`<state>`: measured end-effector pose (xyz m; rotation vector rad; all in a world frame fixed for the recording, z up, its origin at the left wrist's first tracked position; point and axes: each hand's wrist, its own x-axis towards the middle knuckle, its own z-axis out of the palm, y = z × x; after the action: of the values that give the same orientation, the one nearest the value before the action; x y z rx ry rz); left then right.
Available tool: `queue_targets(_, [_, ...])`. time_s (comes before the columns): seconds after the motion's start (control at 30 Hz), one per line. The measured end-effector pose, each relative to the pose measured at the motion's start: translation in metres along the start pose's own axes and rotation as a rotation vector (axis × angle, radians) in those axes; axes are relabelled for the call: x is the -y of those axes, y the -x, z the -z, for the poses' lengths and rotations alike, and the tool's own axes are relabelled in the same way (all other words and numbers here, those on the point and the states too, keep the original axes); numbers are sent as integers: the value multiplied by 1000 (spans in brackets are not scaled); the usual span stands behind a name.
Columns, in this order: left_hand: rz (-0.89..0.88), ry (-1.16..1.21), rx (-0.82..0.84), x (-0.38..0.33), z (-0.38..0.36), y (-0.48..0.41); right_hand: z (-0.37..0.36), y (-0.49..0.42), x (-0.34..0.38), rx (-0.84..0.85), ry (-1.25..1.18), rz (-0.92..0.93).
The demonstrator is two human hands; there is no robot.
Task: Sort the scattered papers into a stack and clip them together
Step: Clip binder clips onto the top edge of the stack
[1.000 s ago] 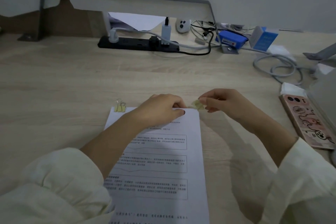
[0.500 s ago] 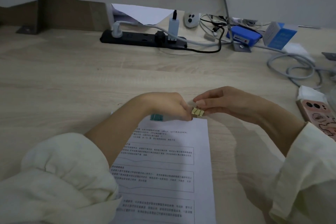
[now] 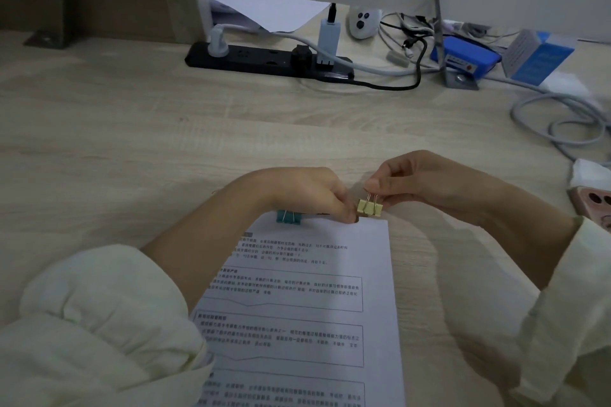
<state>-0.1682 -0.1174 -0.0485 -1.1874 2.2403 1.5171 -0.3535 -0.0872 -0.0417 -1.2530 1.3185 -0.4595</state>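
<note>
A stack of printed white papers point(image 3: 304, 307) lies on the wooden desk in front of me. A teal binder clip point(image 3: 289, 217) sits on its top edge, partly under my left wrist. My left hand point(image 3: 310, 195) holds the top edge of the stack down with curled fingers, beside a pale yellow binder clip point(image 3: 369, 207). My right hand point(image 3: 420, 185) pinches the wire handles of that yellow clip, which sits at the stack's top right corner. The left end of the top edge is hidden by my left arm.
A black power strip point(image 3: 267, 59) with plugs lies at the back. Tangled cables point(image 3: 562, 119), a blue device point(image 3: 466, 56) and a blue box point(image 3: 539, 56) are at the right. A phone in a pink case point(image 3: 595, 205) lies at the right edge.
My right hand brought the yellow clip down onto the top right edge of the papers. The view shifted down and closer; the teal clip now shows under my left hand.
</note>
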Motion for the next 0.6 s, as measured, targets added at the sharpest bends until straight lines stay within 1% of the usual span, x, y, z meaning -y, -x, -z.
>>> queue_targets(0.2, [-23,6,-39,3,-1,5,-2,-1,1,28,64,14])
queue_targets(0.37, [-59,21,-49,3,-1,7,1,-3,5,122,54,-49])
queue_targets(0.43, [-87,20,-28,4,0,8,2,-4,8,159,49,-77])
queue_targets(0.6, [-137,50,-28,6,2,12,1,-5,14,199,97,-69])
